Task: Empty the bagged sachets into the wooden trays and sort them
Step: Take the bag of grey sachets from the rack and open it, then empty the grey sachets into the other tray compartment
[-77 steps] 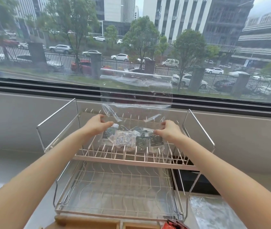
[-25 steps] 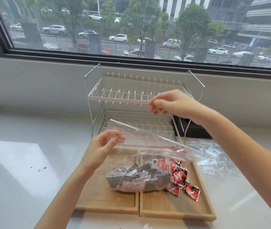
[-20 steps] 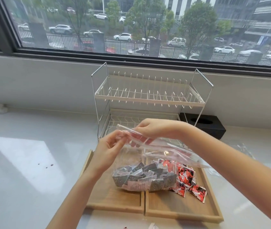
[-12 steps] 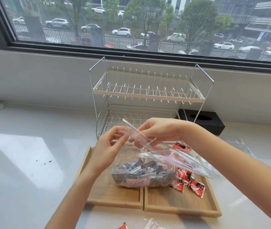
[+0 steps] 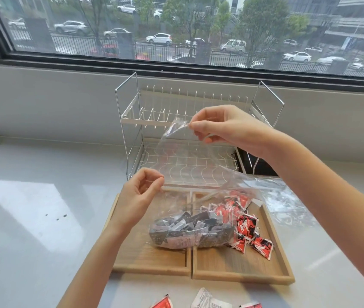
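A clear plastic bag [image 5: 190, 165] stands open over two wooden trays. Its bottom holds grey and white sachets [image 5: 190, 232] and rests across both trays. My right hand [image 5: 225, 127] pinches one side of the bag's mouth, lifted high. My left hand [image 5: 140, 196] pinches the other side lower down, over the left tray [image 5: 152, 261]. Red sachets [image 5: 247, 227] lie loose in the right tray [image 5: 238, 267].
A two-tier white wire rack [image 5: 190, 130] stands behind the trays against the window wall. A black box [image 5: 256, 165] sits behind the rack's right side. Another clear bag [image 5: 287, 205] lies right of the trays. A few loose sachets [image 5: 205, 300] lie near the counter's front edge.
The bag came down from the rack's top tier onto the trays. My hands have pulled the bag's mouth apart: the right hand rose, the left stayed low.
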`<state>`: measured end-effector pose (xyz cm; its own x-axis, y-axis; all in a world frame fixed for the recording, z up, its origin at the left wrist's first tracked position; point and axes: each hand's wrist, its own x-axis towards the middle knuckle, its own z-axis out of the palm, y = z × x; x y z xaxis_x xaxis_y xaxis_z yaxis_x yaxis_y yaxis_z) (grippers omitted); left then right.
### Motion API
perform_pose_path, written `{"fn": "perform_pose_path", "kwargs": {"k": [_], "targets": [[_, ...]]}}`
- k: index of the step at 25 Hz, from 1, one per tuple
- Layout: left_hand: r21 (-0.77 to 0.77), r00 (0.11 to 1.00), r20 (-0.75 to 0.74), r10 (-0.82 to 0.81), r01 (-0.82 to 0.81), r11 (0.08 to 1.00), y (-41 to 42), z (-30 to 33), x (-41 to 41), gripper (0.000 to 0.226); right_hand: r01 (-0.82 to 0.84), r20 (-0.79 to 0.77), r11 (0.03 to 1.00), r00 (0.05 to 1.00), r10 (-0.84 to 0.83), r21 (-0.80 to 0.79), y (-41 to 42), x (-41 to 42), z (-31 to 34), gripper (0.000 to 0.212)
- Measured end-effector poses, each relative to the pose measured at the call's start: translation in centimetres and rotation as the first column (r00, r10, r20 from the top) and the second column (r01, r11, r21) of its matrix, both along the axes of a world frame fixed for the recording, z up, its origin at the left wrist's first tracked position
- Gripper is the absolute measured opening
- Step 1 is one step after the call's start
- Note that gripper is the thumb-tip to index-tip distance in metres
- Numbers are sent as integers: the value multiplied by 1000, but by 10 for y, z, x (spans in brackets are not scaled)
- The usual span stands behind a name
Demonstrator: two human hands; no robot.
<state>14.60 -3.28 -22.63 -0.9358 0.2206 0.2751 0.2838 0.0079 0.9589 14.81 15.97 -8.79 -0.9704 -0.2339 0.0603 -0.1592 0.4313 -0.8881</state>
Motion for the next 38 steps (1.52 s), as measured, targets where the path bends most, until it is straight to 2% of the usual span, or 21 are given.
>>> {"fn": "perform_pose_path", "kwargs": {"k": [3, 6, 9, 11, 14, 17, 19, 21, 24, 27, 29, 31, 32, 33, 34, 35, 38], "targets": [[15, 1000, -2, 18, -18, 1000, 0, 1, -1, 16, -47, 121, 996, 992, 38, 74, 8, -2, -14, 28], [23, 999, 14, 37, -38, 999, -3, 0, -1, 18, -135, 414, 981, 908, 67, 138, 27, -1, -37, 51], [16, 999, 20, 48, -48, 999, -6, 0, -2, 17, -295, 601, 947, 782, 162, 129, 43, 8, -48, 43], [9, 999, 21, 50, -50, 999, -5, 1, -3, 17, -334, 603, 940, 765, 225, 73, 50, 13, -46, 29], [0, 998, 24, 59, -59, 998, -6, 1, -3, 16, -270, 477, 960, 855, 203, 75, 61, 16, -38, 18], [-17, 997, 26, 70, -70, 997, -7, 1, -3, 14, -90, 263, 990, 963, 59, 105, 67, 22, -15, 15], [-32, 998, 11, 57, -57, 998, -5, 2, -3, 14, -16, 81, 981, 997, 1, 195, 64, 28, 6, 19], [-31, 999, -1, 55, -55, 998, -2, 2, -4, 14, 29, -90, 959, 996, -3, 282, 56, 34, 22, 10], [-6, 996, -4, 86, -86, 996, -2, 3, -5, 13, 132, -287, 947, 957, -45, 292, 55, 38, 28, 11], [24, 991, -9, 130, -130, 991, -3, 2, -9, 14, 347, -465, 935, 841, -276, 73, 69, 33, 9, 15], [36, 988, -13, 152, -152, 988, -2, 1, -12, 15, 500, -534, 856, 693, -485, -130, 79, 34, -19, 15], [43, 984, -9, 177, -176, 983, 1, -1, -15, 15, 584, -473, 720, 547, -691, -376, 84, 40, -56, 19], [47, 982, -7, 191, -190, 981, 2, -2, -17, 15, 593, -382, 648, 524, -761, -478, 83, 45, -76, 24], [51, 979, -6, 205, -204, 978, 3, -4, -19, 15, 606, -281, 599, 541, -793, -524, 81, 51, -100, 31], [55, 976, -2, 216, -215, 975, 3, -5, -20, 15, 624, -193, 595, 591, -783, -506, 76, 58, -124, 39], [60, 975, 1, 220, -220, 974, 4, -6, -22, 16, 649, -112, 631, 654, -748, -425, 70, 65, -150, 48], [56, 977, 7, 215, -215, 975, 6, -9, -27, 16, 620, 111, 776, 784, -610, -115, 49, 83, -214, 72]]}}
